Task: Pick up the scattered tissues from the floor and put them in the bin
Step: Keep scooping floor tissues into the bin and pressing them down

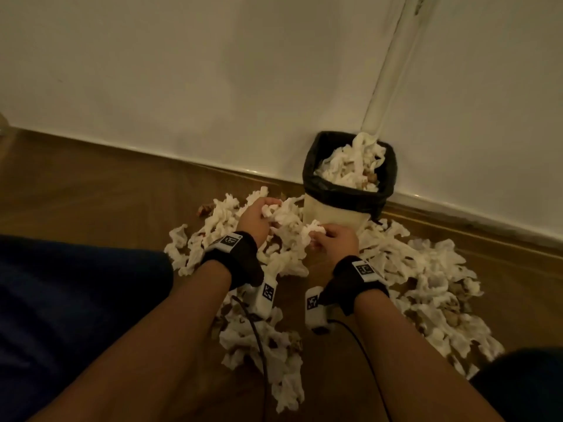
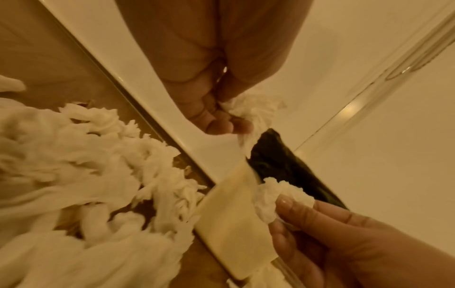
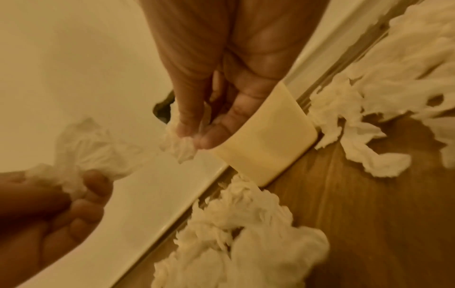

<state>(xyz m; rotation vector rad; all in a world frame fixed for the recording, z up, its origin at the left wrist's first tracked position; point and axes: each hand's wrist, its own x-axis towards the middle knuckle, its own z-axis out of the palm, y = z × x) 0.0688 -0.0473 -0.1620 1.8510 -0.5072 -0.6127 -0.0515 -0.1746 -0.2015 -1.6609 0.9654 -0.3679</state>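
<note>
Tissues [image 1: 426, 278] lie heaped on the wooden floor [image 1: 91, 190] in front of and to both sides of the bin [image 1: 335, 213], which stands against the wall [image 1: 213, 86] with a black liner folded over its rim and more tissues piled inside; only the head view shows that filling. The left hand [image 1: 254, 219] has its fingers curled round a crumpled wad [image 2: 253, 109], held just left of the bin. The right hand [image 1: 338, 239] pinches a second wad [image 3: 178, 146] between thumb and fingertips, close to the bin's cream side. Each wrist view shows the other hand's wad clear of the floor heap.
</note>
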